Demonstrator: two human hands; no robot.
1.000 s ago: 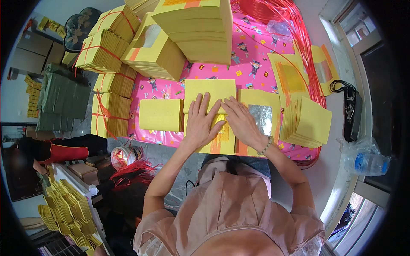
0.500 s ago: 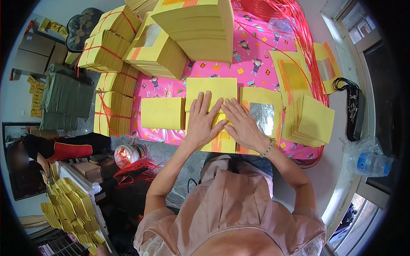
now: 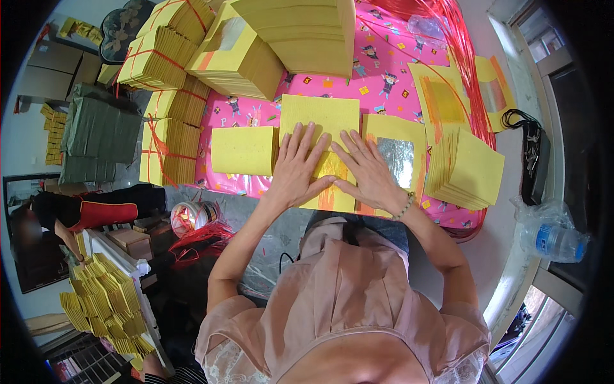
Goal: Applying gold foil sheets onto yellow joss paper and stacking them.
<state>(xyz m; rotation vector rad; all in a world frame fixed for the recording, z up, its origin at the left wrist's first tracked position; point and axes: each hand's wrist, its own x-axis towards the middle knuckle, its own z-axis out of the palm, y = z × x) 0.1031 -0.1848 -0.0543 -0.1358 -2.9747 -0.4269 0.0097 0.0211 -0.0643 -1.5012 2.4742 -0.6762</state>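
Observation:
My left hand (image 3: 295, 171) lies flat with spread fingers on a yellow paper sheet (image 3: 320, 114), its thumb angled toward the right. My right hand (image 3: 372, 174) presses beside it, fingers also extended, and reaches over the right edge of that sheet onto a neighbouring yellow sheet with a silver foil patch (image 3: 395, 160). The upper part of the middle sheet is plain. Its lower part shows gold and orange between my hands. Whether the sheet is folded is partly hidden under my fingers. Left of it sits a small plain yellow stack (image 3: 243, 151).
Yellow paper bundles tied with red string (image 3: 167, 150) and a tall stack (image 3: 300, 38) stand at the far left of the pink table cover (image 3: 377, 89). Fanned yellow paper (image 3: 470, 169) and red strands (image 3: 470, 83) lie right. At left, a person in black and red (image 3: 109, 213) handles yellow paper.
My hands have slid slightly toward me over the sheet and spread apart, uncovering more paper between them. The whole view has shifted, so the table appears higher.

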